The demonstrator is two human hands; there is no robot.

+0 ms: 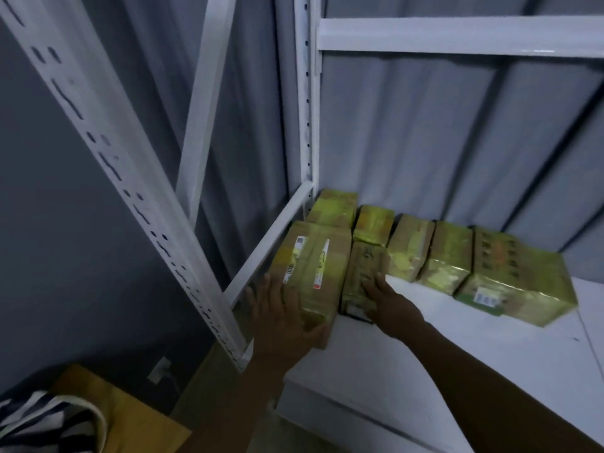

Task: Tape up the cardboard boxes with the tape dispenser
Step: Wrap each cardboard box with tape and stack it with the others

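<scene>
Several taped cardboard boxes stand in rows on a white shelf (441,348). The front left box (313,266) carries shipping labels and glossy tape. My left hand (281,322) lies flat against its near left face, fingers straight. Next to it stands a narrow box (362,276), and my right hand (389,305) rests on its right side with the fingers spread along it. No tape dispenser is in view.
Further taped boxes (510,279) line the back of the shelf to the right. White slotted rack uprights (137,197) rise at left, a crossbeam (457,34) runs overhead. A flat cardboard sheet (130,416) and striped cloth (42,423) lie on the floor at lower left.
</scene>
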